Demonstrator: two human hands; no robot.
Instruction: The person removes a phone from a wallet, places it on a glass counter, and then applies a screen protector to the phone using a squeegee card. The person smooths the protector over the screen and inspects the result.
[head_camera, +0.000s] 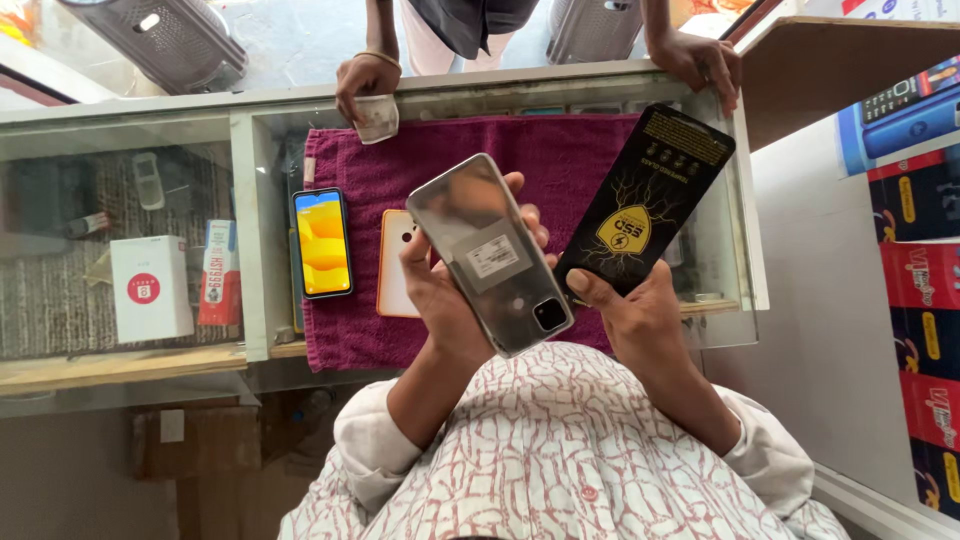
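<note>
Above glass tabletop (500, 85), left hand (445, 295) gripped silver phone (490, 255) from behind, back side up, fingertips curled over its far edge. Right hand (630, 315) pinched black flat packet (645, 200) at lower corner, just beside phone, edges possibly touching. Both raised over purple towel (370, 165). On towel lay phone with yellow screen (322, 242) and orange-edged phone (393, 265), partly hidden by left hand. Across tabletop, another person's hand (365, 80) held small clear item (378, 118); their other hand (700, 60) rested on edge.

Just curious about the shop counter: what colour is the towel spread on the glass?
Deep purple-maroon; the towel shows best in the head view, its only one.
</note>
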